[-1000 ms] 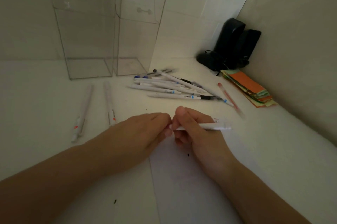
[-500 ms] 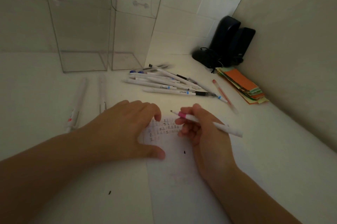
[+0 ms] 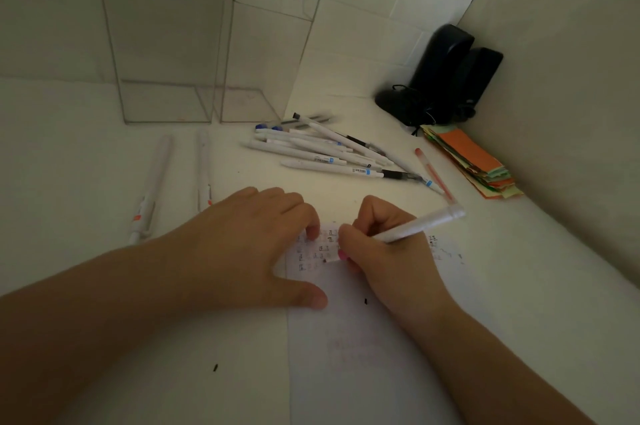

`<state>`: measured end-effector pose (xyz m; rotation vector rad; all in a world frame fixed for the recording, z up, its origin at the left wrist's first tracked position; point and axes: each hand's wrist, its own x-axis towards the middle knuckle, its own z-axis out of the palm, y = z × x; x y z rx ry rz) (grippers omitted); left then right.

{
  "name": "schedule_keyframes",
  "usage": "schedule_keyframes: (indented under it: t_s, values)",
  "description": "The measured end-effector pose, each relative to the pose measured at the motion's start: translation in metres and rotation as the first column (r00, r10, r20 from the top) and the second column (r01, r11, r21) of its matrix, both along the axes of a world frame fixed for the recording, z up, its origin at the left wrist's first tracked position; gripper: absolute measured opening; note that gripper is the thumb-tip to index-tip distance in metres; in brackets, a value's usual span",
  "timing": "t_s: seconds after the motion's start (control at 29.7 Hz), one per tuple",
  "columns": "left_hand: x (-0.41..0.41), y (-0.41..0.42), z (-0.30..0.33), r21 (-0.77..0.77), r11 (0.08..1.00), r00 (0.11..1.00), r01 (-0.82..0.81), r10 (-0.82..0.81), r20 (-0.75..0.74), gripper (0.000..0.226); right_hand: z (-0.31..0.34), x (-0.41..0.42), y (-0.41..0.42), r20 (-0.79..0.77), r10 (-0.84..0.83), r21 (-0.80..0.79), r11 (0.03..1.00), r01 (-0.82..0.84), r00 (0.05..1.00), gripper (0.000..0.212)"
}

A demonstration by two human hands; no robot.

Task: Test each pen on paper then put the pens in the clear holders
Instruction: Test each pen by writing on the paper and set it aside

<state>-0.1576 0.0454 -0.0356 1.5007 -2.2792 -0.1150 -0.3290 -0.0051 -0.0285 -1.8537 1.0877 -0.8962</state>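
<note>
Since half a second ago, right hand (image 3: 388, 251) has dropped: pen (image 3: 412, 229) tip, then raised clear of the sheet, now sits down on the paper (image 3: 363, 355) among the small handwritten marks. Left hand (image 3: 256, 251) holds the same spot, only pressed a little flatter.

Right hand: fingers curled round the white pen in a writing grip, pink section of the barrel showing just under the fingertips, cap end angled up and away to the hand's right.

Left hand: fingers spread and fairly straight, palm down, fingertips resting on the top edge of the paper, thumb stretched toward the right hand along the sheet's left border. Holds nothing.

Just beyond both hands: loose pile of white pens (image 3: 322, 154), lying flat, some with blue ends, one with a black grip. A red pen (image 3: 434, 173) lies apart from the pile, beyond the right hand.

Beyond and outboard of the left hand: two more white pens, left one (image 3: 152, 189) with an orange band, right one (image 3: 204, 168) partly hidden by the knuckles.

Farther beyond the left hand: two clear holders, left (image 3: 162, 43) and right (image 3: 266, 43), upright, side by side, touching or nearly so. No pens visible inside.

Far beyond the right hand, in the corner: dark speakers (image 3: 450, 71) and a stack of coloured paper slips (image 3: 474, 161), orange on top.

Lighting dim; writing on the paper too small to read.
</note>
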Motion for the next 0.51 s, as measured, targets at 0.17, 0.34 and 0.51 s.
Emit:
schedule_keyframes:
  t_s: [0.17,0.34,0.51]
  values:
    - [-0.0047,0.0018,-0.0045,-0.02,0.997,0.996,0.076,-0.075,0.042,0.048,-0.0019,0.0021,0.0006,0.015,0.027,-0.025,0.999,-0.027,1.0,0.029]
    - [-0.0005,-0.0055,-0.0075,0.09,0.996,0.999,0.022,-0.018,-0.048,0.063,-0.0006,0.0012,-0.0007,-0.036,0.048,-0.045,0.998,-0.05,0.998,0.027]
    - [-0.0019,-0.0051,-0.007,0.097,0.995,0.998,0.033,-0.028,-0.053,0.064,-0.0024,-0.0015,0.002,-0.037,0.095,-0.081,0.992,-0.098,0.995,0.025]
